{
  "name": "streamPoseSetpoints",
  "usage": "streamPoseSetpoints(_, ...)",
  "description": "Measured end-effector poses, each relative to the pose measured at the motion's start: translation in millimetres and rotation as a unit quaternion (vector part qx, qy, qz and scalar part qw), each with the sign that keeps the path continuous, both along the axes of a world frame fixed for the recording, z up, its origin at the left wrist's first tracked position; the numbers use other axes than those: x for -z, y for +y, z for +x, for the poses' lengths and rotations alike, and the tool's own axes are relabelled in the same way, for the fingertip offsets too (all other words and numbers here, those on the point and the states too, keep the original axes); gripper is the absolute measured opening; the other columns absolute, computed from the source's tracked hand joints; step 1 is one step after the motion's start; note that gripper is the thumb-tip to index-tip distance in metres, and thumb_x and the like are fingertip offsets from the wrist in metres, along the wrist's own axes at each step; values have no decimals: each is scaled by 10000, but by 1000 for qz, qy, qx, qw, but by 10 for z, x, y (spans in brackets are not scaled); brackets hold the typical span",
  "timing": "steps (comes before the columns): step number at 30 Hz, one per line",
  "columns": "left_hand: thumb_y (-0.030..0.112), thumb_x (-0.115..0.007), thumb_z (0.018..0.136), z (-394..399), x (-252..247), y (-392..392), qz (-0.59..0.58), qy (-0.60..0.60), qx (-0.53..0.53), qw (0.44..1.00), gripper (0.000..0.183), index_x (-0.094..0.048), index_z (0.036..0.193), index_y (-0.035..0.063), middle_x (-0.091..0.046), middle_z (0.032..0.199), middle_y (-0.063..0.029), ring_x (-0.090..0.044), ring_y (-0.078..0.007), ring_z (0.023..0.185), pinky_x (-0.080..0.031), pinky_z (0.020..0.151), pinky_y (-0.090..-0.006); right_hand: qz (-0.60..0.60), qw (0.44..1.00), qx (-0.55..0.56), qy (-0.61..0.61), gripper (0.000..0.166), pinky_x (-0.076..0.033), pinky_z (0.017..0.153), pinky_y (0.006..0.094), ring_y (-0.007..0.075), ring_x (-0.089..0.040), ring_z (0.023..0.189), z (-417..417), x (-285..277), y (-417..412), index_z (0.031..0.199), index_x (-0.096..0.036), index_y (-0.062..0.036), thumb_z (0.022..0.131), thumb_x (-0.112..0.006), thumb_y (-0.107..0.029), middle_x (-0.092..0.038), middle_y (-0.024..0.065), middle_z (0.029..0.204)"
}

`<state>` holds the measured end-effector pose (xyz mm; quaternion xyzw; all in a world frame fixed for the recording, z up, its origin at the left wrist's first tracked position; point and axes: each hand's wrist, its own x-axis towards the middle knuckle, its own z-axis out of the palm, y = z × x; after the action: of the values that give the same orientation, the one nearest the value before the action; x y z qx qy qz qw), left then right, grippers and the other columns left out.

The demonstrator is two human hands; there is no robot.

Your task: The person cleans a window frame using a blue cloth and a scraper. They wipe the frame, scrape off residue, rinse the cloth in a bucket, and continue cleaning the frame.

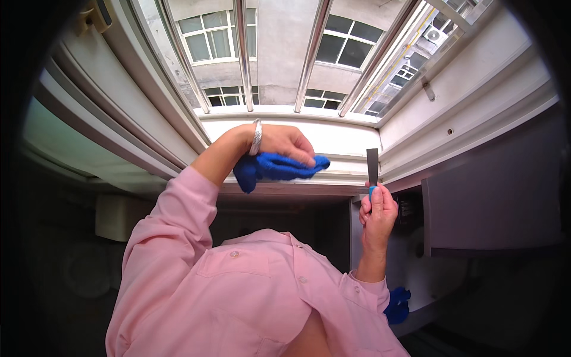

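My left hand (287,142), with a silver bracelet (256,138) at the wrist, pinches a folded blue cloth (283,167) over the window track. One end of the cloth hangs down at the left. In my right hand (379,205) a putty knife (372,165) stands upright, blade up, its blue handle mostly hidden by my fingers. The blade's tip is in front of the right end of the white window sill (348,138). Whether the cloth touches the track (343,176) I cannot tell.
Vertical metal bars (308,62) stand beyond the sill, with a building outside. Sliding window frames (111,85) rise at the left. A grey cabinet panel (490,187) is at the right. Another blue cloth (398,305) lies on a light surface below my right arm.
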<state>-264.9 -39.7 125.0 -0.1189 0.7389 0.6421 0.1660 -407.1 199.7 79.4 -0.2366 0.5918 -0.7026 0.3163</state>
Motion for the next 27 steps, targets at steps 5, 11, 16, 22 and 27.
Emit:
streamPoseSetpoints(5, 296, -566, 892, 923, -101, 458, -80, 30, 5, 996, 273, -603, 841, 30, -510, 646, 12, -453, -69, 639, -405, 615, -230, 11, 999, 31, 43, 246, -234, 363, 163, 22, -304, 415, 47, 25, 116, 1010, -553, -25, 964, -429, -232, -406, -24, 574)
streamPoseSetpoints(11, 201, -558, 868, 773, -187, 327, -530, 156, -423, 718, 209, -595, 914, 0, -569, 645, -108, -553, -134, 610, -450, 592, -290, 1, 999, -2, 48, 215, -244, 379, 162, 24, -347, 456, 132, -12, -20, 1023, -557, -6, 955, -462, -186, -429, -17, 589)
streamPoseSetpoints(16, 240, -480, 919, 9, 531, -335, -216, 121, -346, 905, 333, -546, 1195, 65, -626, 959, -72, -580, -131, 818, -464, 734, -257, -32, 998, -22, 57, 213, -259, 389, 160, 29, -384, 497, 227, -29, -13, 1023, -558, 4, 954, -462, -172, -449, -11, 627)
streamPoseSetpoints(22, 229, -453, 931, -1162, 715, -226, 123, 121, -206, 963, 408, -443, 1316, 96, -577, 1054, -20, -527, -68, 890, -440, 794, -231, 44, 998, 23, 31, 220, -248, 371, 172, 35, -327, 425, 256, 29, 286, 1000, -550, -26, 957, -454, -218, -411, -16, 570)
streamPoseSetpoints(27, 366, -378, 908, -2093, 967, 258, -454, 171, 26, 874, 398, -533, 1228, 188, -578, 1157, -81, -554, -253, 996, -415, 913, -348, 59, 992, 112, -11, 195, -268, 416, 169, 30, -351, 474, 257, 0, 573, 1019, -550, -1, 950, -464, -163, -439, -13, 591)
